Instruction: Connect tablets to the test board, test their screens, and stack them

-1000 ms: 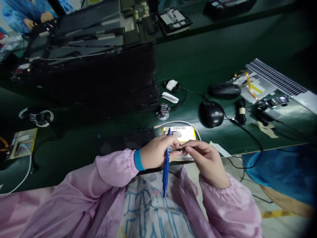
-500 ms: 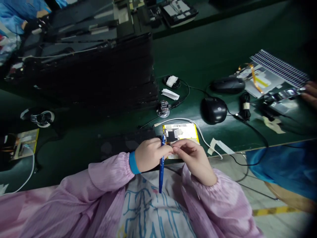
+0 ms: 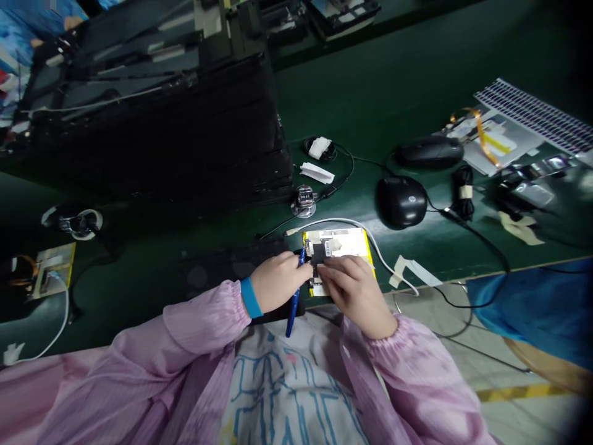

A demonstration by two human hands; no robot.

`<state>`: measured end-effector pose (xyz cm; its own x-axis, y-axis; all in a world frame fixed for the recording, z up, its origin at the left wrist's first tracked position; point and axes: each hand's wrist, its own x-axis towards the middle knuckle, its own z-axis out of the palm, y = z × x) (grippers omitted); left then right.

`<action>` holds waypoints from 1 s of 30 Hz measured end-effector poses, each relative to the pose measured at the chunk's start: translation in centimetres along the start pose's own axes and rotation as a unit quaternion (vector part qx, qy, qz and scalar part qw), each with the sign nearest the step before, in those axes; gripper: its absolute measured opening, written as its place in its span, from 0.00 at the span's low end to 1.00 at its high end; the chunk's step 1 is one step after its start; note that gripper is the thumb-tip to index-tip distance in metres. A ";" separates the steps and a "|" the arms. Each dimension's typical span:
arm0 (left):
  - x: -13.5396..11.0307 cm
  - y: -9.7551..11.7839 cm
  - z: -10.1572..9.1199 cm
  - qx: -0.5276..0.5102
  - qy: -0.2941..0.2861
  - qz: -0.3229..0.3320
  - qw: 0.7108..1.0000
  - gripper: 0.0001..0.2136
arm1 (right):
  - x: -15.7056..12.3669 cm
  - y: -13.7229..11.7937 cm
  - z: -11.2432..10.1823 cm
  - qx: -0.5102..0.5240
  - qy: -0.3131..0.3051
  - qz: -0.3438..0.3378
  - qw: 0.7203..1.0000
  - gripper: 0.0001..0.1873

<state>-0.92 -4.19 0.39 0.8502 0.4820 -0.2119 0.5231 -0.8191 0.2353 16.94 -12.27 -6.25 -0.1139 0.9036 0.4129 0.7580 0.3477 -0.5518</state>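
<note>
My left hand [image 3: 278, 283], with a blue wristband, is closed around a slim blue pen-shaped tool [image 3: 293, 304]. The tool's tip points up past the fingers, towards a flat battery pack with a circuit board [image 3: 349, 238]. White and yellow-edged, the pack lies at the table's near edge. Over its lower part, my right hand [image 3: 356, 289] has its fingers bent and pressed together at the board. Whatever those fingertips pinch is hidden. A white cable [image 3: 345, 220] curves around the pack's far and right sides.
A tall stack of black panels [image 3: 185, 142] fills the left back. Beyond the pack stands a tally counter [image 3: 304, 199]. To the right are a black mouse [image 3: 402, 201], another mouse [image 3: 430, 152], a bundled cable [image 3: 463, 191] and a label sheet [image 3: 537, 114]. A second board [image 3: 52, 262] lies far left.
My hands have come apart slightly and lowered onto the board. The blue tool has tilted, its lower end swinging left. Another person's hand at the right edge has left the view.
</note>
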 end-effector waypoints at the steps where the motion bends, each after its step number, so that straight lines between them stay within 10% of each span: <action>1: 0.0 0.0 0.0 -0.006 0.000 -0.001 1.000 0.11 | -0.1 0.0 0.0 -0.013 -0.003 -0.010 1.000 0.10; 30: 0.5 0.1 -0.1 -0.019 -0.034 -0.014 0.999 0.11 | -1.0 0.3 0.5 -0.067 -0.010 -0.054 0.996 0.16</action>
<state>-0.42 -4.04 0.40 0.8296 0.4813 -0.2830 0.5497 -0.7928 0.2633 16.92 -12.99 -7.23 -0.2111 0.8676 0.4502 0.8197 0.4081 -0.4020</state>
